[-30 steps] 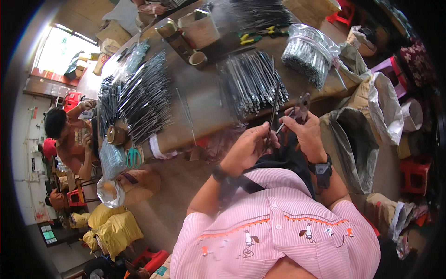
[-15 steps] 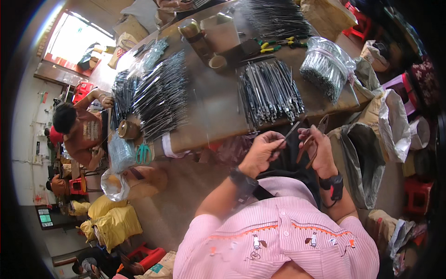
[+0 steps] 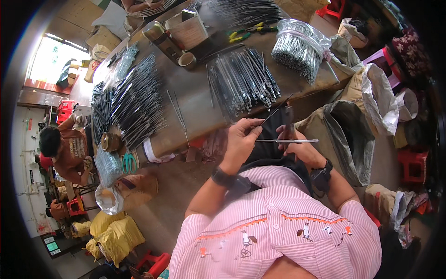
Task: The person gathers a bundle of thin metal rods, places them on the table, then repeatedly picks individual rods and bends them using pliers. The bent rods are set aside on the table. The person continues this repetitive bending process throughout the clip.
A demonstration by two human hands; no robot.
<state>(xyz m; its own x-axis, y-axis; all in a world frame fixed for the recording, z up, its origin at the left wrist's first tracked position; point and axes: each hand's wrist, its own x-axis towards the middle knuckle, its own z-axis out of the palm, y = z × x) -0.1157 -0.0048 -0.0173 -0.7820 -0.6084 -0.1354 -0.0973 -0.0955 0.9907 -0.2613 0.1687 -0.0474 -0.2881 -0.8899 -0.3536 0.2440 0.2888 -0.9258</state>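
My left hand (image 3: 241, 139) is raised in front of my chest, its fingers pinching a thin dark metal rod (image 3: 275, 111) that slants up to the right. A second thin, pale rod (image 3: 290, 140) lies level between both hands. My right hand (image 3: 301, 149), with a dark watch on the wrist, grips dark pliers (image 3: 289, 122) that stand upright just above the level rod. Both hands hover over my lap by the near edge of the brown table (image 3: 195, 107).
On the table lie a pile of dark rods (image 3: 241, 81), a bigger fan of rods (image 3: 134, 102), a plastic bag of rods (image 3: 299, 51), a cup (image 3: 188, 60), yellow-green pliers (image 3: 246, 33) and teal scissors (image 3: 127, 162). An open sack (image 3: 355, 139) stands to my right. Another person (image 3: 60, 144) works at left.
My right hand has dropped lower and turned the pliers upright. A pale rod now lies level between the hands. My left hand still pinches the dark rod.
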